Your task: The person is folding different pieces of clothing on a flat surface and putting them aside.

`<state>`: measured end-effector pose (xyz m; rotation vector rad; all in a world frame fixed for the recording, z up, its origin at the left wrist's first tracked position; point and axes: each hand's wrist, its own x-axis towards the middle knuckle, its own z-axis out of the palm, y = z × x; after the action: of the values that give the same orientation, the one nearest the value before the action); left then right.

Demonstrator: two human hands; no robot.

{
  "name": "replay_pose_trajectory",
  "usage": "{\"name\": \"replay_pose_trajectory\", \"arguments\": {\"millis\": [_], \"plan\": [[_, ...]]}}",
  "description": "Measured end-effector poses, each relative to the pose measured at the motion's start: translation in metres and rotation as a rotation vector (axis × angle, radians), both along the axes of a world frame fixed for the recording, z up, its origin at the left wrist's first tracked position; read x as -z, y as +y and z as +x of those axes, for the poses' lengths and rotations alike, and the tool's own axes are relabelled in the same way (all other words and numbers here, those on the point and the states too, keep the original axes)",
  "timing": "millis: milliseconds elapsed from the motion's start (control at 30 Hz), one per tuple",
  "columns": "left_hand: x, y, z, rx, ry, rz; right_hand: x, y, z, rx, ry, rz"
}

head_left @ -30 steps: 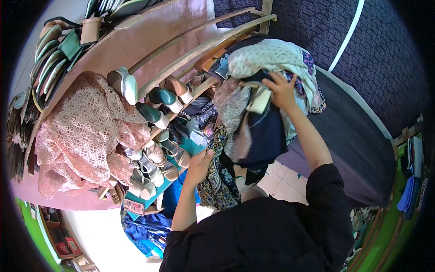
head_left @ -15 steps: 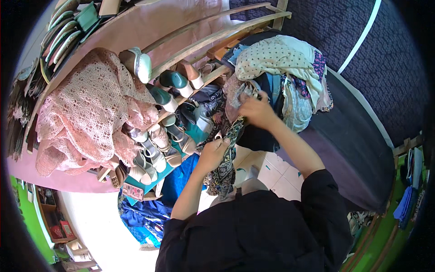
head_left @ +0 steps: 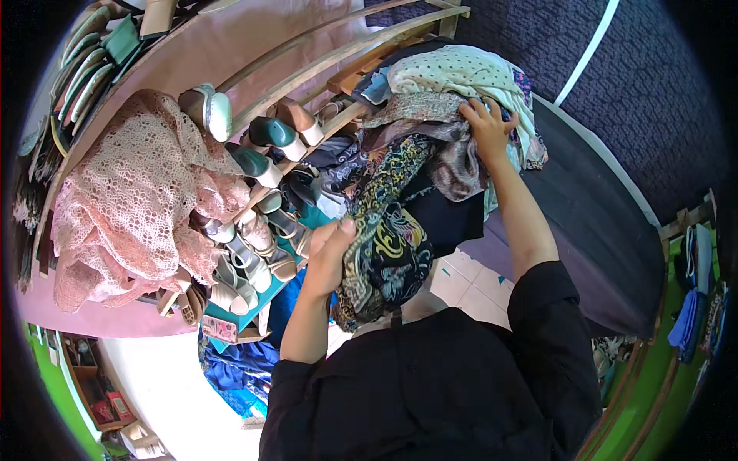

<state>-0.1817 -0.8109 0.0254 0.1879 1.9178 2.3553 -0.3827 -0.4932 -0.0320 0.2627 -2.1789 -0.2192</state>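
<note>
My left hand (head_left: 327, 257) is closed on the left side of a black cloth (head_left: 411, 234) with gold, white and grey swirling patterns. This cloth hangs in front of my body, and its upper part runs up to the pile of clothes. My right hand (head_left: 490, 132) lies on that pile with its fingers apart, touching a grey-brown scarf-like cloth (head_left: 459, 163). Just beyond it, a cream cloth with dark dots (head_left: 461, 71) tops the heap. Plain black fabric (head_left: 450, 219) drapes below the grey-brown cloth.
At left, several pairs of shoes (head_left: 269, 137) stand on a wooden rack (head_left: 307, 55), beside a pink lace cloth (head_left: 142, 192). Blue fabric (head_left: 246, 367) lies low at left, near a pink patterned case (head_left: 220, 329). A dark covered surface (head_left: 592, 230) spreads to the right.
The patterned cloth has been spread wider between pile and body. My right hand has moved up and right onto the pile, and its fingers have parted. My left hand has shifted left with the cloth.
</note>
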Motion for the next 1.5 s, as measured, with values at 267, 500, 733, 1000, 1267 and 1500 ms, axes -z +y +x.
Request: {"name": "replay_pose_trajectory", "arguments": {"millis": [267,500,733,1000,1267,1500], "plan": [[0.022,-0.016,0.000,-0.077,0.044,-0.048,-0.006,0.009,0.009,0.053,0.036,-0.064],[0.094,-0.013,-0.055,-0.113,0.166,-0.696,0.009,-0.030,0.032,-0.227,-0.298,-0.214],[0.134,0.039,-0.073,0.001,0.060,-1.194,0.030,-0.020,0.031,-0.115,-0.167,-0.228],[0.197,0.127,-0.134,0.225,0.330,-0.493,-0.029,-0.028,0.046,-0.410,-0.287,-0.206],[0.223,0.163,-0.201,-0.249,0.383,-0.760,-0.043,0.005,-0.021,0.010,-0.316,-0.309],[0.110,0.152,-0.244,-0.280,0.525,-1.052,-0.103,0.032,-0.010,-0.250,0.027,-0.970]]}}
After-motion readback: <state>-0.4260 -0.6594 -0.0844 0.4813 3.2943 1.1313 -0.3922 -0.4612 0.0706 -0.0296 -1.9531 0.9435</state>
